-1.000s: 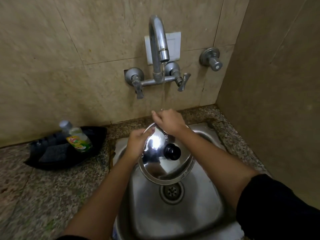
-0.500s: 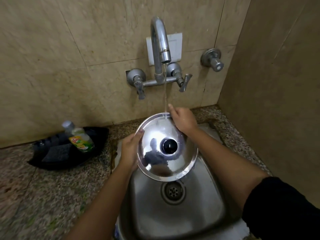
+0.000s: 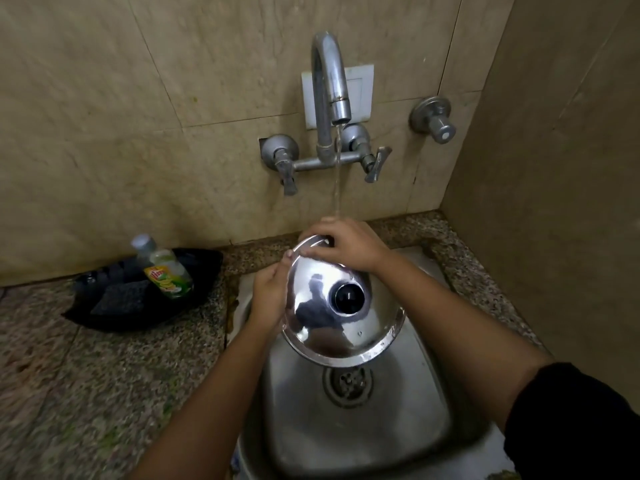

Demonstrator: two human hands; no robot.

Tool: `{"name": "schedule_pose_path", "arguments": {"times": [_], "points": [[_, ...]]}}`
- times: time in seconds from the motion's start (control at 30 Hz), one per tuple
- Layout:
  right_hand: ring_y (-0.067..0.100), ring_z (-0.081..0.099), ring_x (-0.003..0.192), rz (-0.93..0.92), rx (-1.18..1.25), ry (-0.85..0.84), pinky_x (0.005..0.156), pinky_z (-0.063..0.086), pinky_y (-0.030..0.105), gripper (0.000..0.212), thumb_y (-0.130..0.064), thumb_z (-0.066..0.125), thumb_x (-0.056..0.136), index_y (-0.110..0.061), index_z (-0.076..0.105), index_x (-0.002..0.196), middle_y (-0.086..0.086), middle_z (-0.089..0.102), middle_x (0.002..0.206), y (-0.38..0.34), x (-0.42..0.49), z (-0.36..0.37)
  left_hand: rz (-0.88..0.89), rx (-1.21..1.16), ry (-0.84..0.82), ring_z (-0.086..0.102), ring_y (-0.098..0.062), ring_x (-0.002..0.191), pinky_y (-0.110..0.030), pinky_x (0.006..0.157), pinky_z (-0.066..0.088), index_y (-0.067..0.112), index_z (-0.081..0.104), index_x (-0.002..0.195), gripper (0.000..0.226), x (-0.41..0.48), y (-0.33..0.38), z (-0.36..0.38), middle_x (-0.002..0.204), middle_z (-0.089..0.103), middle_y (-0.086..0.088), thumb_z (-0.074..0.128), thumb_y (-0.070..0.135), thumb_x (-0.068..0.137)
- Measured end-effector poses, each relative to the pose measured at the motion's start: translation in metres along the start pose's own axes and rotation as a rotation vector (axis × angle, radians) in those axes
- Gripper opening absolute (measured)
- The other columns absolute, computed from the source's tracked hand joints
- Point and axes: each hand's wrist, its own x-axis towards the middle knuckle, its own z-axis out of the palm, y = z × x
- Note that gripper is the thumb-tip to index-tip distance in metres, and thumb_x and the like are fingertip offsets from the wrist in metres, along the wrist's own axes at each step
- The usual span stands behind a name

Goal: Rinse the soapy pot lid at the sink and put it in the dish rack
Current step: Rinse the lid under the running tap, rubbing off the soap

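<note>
1. Since half a second ago, the right hand (image 3: 349,244) has slid from the far right rim of the round shiny steel pot lid (image 3: 341,306) to its far top edge, fingers now curled over the rim right where the water stream (image 3: 336,181) lands.
2. Left hand (image 3: 269,295) grips the lid's left rim, thumb on the upper face, much as it did before.
3. Both hands hold the lid tilted above the stainless steel sink basin (image 3: 408,403), its black round knob (image 3: 347,297) facing the camera, its near edge just over the drain (image 3: 347,385).
4. Water falls in a thin stream from the curved chrome wall tap (image 3: 329,88) onto the right hand's knuckles.
5. On the speckled granite counter (image 3: 104,375) to the left, well apart from the sink, a black tray (image 3: 194,299) holds a green dish-soap bottle (image 3: 166,275) and a dark scrub pad (image 3: 119,298).
</note>
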Motion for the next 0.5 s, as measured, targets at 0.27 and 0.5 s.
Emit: {"name": "schedule_pose_path", "arguments": {"times": [0.27,0.5], "points": [[0.018,0.064,0.09,0.646,0.988,0.362,0.082,0.047,0.031,0.019,-0.02,0.053,0.095,-0.015,0.071,0.094,0.003,0.071,0.097,0.039,-0.056,0.016,-0.119,-0.163,0.251,0.064,-0.014,0.073,-0.032,0.081,0.051,0.017,0.068,0.076,0.034,0.008,-0.011,-0.025,0.077,0.069,0.001,0.055,0.044,0.091],[0.028,0.067,0.089,0.779,1.298,0.322,0.073,0.056,0.045,0.028,-0.029,0.042,0.099,-0.019,0.066,0.109,0.011,0.07,0.107,0.025,-0.088,0.032,-0.388,-0.453,0.328,0.057,-0.025,0.107,-0.039,0.096,0.045,0.022,0.054,0.121,0.055,0.005,-0.013,-0.013,0.124,0.059,-0.003,0.046,0.064,0.086]]}}
